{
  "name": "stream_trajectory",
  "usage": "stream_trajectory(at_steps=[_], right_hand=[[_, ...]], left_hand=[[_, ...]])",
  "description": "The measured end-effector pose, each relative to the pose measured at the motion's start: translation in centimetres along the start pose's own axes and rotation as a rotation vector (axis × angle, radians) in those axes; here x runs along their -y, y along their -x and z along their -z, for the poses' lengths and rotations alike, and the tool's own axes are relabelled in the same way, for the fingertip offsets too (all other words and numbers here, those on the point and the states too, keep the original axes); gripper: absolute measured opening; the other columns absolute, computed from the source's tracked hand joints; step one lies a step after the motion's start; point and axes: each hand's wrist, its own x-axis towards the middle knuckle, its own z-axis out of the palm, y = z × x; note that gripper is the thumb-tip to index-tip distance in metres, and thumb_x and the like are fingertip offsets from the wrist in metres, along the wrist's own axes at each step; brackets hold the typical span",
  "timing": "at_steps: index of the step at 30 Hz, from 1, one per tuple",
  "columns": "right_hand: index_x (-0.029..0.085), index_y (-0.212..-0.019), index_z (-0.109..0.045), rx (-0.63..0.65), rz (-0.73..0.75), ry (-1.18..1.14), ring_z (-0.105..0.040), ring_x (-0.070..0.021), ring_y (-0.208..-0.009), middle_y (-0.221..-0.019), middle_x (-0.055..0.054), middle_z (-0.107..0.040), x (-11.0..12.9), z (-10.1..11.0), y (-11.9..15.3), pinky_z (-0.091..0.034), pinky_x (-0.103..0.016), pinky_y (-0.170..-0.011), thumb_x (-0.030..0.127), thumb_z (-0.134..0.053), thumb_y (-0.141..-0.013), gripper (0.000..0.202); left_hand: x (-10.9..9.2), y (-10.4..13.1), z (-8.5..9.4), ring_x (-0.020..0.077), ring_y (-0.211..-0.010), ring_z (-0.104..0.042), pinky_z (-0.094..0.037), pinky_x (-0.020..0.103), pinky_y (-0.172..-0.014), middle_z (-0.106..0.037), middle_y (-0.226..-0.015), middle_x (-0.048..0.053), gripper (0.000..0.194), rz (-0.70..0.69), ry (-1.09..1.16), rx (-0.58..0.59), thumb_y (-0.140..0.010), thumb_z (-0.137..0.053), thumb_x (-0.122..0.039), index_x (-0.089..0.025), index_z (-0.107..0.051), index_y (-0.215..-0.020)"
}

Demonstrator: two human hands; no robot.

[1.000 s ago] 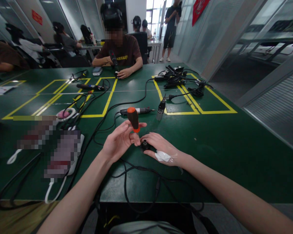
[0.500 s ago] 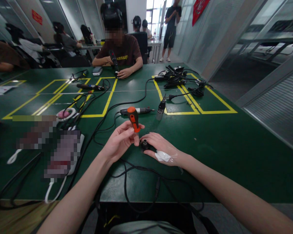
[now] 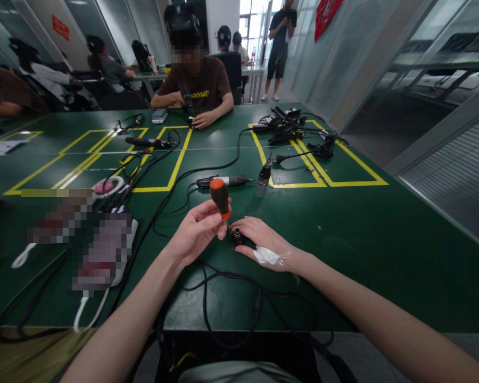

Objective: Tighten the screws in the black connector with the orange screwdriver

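Left hand point(image 3: 201, 229), well in from the near edge of the table point(image 3: 367, 244), whose green surface stretches right, holds a screwdriver point(image 3: 219, 199) handle-up beside a black part point(image 3: 237, 237); the right hand point(image 3: 263, 239) cups it, palm down.

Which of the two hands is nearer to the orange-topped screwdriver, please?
Left. The left hand holds the screwdriver; the right hand rests to the right of it, curled around a small black part.

L hand point(image 3: 195, 230) w/ org/blk scrwdrvr point(image 3: 220, 198) | R hand point(image 3: 262, 236) arnd blk part point(image 3: 237, 236)
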Motion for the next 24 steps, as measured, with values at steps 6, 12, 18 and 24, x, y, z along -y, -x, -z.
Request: stream_trajectory(at_steps=[6,12,18,24], right_hand=[[0.019,-0.125,-0.059,-0.005,-0.001,0.004,-0.063,-0.0309,-0.124,-0.128,-0.016,-0.069,-0.18,-0.15,0.05,-0.043,-0.060,-0.114,0.033,-0.060,-0.101,0.027],[0.019,-0.122,-0.060,-0.009,0.007,0.008,-0.063,-0.0303,-0.124,-0.128,-0.016,-0.069,0.03,0.00,0.02,-0.044,-0.059,-0.114,0.032,-0.060,-0.101,0.025],[0.019,-0.122,-0.060,-0.007,0.004,0.008,-0.063,-0.0298,-0.124,-0.128,-0.015,-0.069,0.06,0.00,-0.02,-0.044,-0.059,-0.114,0.032,-0.060,-0.101,0.025],[0.019,-0.122,-0.060,0.000,-0.004,0.008,-0.063,-0.0298,-0.125,-0.129,-0.015,-0.069,-0.01,-0.06,-0.03,-0.043,-0.059,-0.115,0.033,-0.060,-0.101,0.025]], left_hand=[[0.00,-0.03,-0.03,0.0033,-0.052,-0.054,-0.044,0.019,-0.052,-0.077,-0.094,0.005,0.028,-0.012,-0.016,0.007,-0.073,-0.090,-0.028,-0.016,-0.077,-0.094],[-0.06,-0.03,-0.16,0.0037,-0.051,-0.057,-0.046,0.016,-0.053,-0.079,-0.094,0.004,0.032,-0.008,0.013,0.030,-0.073,-0.090,-0.027,-0.020,-0.073,-0.099],[0.04,-0.12,0.09,0.0025,-0.051,-0.057,-0.046,0.016,-0.052,-0.079,-0.101,0.006,0.032,-0.012,-0.009,0.021,-0.075,-0.089,-0.028,-0.020,-0.079,-0.105],[-0.16,-0.09,-0.04,0.0033,-0.051,-0.055,-0.044,0.018,-0.052,-0.078,-0.098,0.006,0.029,-0.010,-0.020,0.014,-0.076,-0.087,-0.029,-0.018,-0.080,-0.101]])
